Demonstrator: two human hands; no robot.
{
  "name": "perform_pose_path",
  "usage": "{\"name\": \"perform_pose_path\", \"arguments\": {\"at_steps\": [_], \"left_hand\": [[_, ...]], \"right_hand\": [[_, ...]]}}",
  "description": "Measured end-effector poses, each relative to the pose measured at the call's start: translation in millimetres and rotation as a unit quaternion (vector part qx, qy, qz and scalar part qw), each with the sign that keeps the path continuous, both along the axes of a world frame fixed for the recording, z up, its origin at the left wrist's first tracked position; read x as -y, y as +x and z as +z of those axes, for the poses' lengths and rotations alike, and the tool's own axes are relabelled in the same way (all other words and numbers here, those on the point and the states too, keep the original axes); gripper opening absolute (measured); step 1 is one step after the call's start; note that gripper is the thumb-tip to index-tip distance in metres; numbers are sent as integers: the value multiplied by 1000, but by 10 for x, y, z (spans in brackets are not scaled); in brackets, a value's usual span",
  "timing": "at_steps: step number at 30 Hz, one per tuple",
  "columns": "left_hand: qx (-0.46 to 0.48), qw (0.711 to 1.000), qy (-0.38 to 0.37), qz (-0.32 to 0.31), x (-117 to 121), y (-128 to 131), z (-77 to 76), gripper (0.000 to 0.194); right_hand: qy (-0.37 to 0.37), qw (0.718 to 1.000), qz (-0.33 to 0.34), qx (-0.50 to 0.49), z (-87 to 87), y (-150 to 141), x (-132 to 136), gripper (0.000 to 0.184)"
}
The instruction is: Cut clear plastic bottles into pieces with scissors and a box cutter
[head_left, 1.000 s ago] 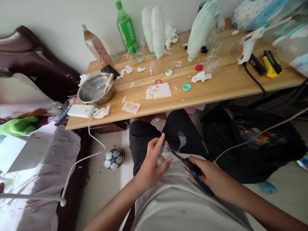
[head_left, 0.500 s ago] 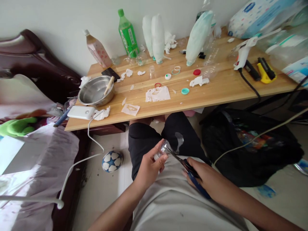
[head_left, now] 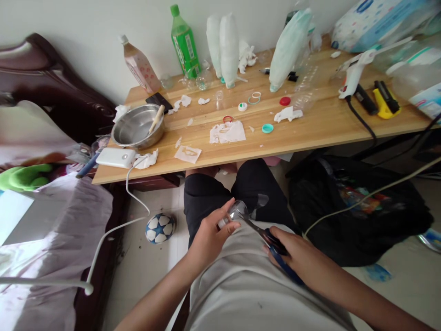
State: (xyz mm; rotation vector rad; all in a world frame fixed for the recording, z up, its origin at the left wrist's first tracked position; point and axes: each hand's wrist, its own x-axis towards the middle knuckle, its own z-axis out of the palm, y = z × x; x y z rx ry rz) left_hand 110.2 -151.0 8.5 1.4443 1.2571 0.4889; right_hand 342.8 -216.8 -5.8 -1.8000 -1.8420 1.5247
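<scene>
Above my lap, my left hand [head_left: 217,230] is closed round a small piece of clear plastic bottle [head_left: 238,209], the neck end by the look of it. A pair of scissors [head_left: 257,227] with dark blades and blue-black handles is in my right hand [head_left: 287,248], fingers wrapped round the handles. The blade tips meet the edge of the clear plastic; whether they are parted I cannot tell. A loose scrap of clear plastic [head_left: 262,200] lies on my dark shorts just beyond the scissors.
On the wooden table [head_left: 193,131] are a steel bowl [head_left: 136,126], a green bottle [head_left: 186,46], a pink-labelled bottle [head_left: 139,64], paper-wrapped bottles [head_left: 229,50], caps and torn paper. A glue gun [head_left: 356,69] lies right. A ball [head_left: 160,228] and black bag [head_left: 344,220] rest on the floor.
The clear plastic piece has turned a little in my left hand, and the scissors have shifted slightly with it. My view has tilted slightly.
</scene>
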Motion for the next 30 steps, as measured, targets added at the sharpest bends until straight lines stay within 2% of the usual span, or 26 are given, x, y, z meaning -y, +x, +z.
{"name": "perform_pose_path", "arguments": {"at_steps": [4, 9, 13, 16, 21, 30], "left_hand": [[-17, 998, 47, -30, 10, 6, 8, 57], [-35, 995, 83, -39, 32, 8, -8, 56], [-39, 992, 109, -42, 81, 19, -28, 56], [-44, 990, 129, -39, 125, 29, -50, 57], [-60, 984, 163, -36, 145, 26, -85, 57], [-121, 951, 282, -48, 183, 17, -80, 62]], "right_hand": [[16, 999, -12, -29, -56, 7, 42, 21], [-4, 1000, -15, 3, -68, 20, 44, 22], [-8, 999, -21, -44, -59, 2, 51, 30], [-11, 998, -27, -64, -61, -8, 48, 26], [-5, 999, -22, -30, -75, -24, 33, 28], [5, 998, -20, -63, -86, -39, -13, 24]]}}
